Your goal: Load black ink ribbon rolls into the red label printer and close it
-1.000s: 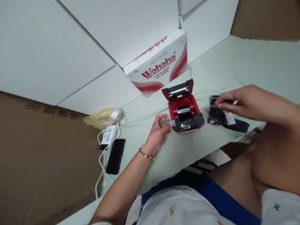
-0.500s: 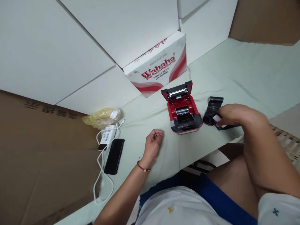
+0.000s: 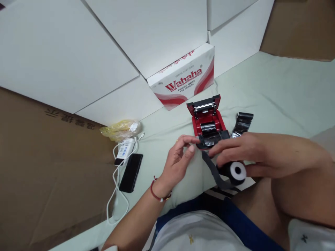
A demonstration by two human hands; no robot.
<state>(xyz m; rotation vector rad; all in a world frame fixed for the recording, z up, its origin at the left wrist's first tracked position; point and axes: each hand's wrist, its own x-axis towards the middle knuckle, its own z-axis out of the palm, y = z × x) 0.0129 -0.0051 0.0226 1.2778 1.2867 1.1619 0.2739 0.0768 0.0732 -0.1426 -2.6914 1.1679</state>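
A small red and black label printer [image 3: 208,127] stands on the cloth with its lid open, showing a metal roller and a black ribbon inside. My right hand [image 3: 251,153] is shut on a black ribbon roll with a white core [image 3: 237,170], held just in front of the printer. A dark strip of ribbon [image 3: 213,170] runs from that roll up towards the printer's front. More shiny black film [image 3: 242,124] lies behind my right hand. My left hand [image 3: 180,158] is at the printer's front edge, fingers apart, holding nothing I can see.
A pale green cloth [image 3: 274,90] covers the surface. Behind the printer stands a white Wahaha box [image 3: 183,76]. To the left lie a black smartphone [image 3: 131,172], a white cable with a charger [image 3: 123,150] and a yellow plastic bag [image 3: 120,130]. White panels and brown cardboard border it.
My right hand has lifted the ribbon roll off the cloth and moved it left, in front of the printer. My left hand has uncurled and moved right to the printer's front edge.
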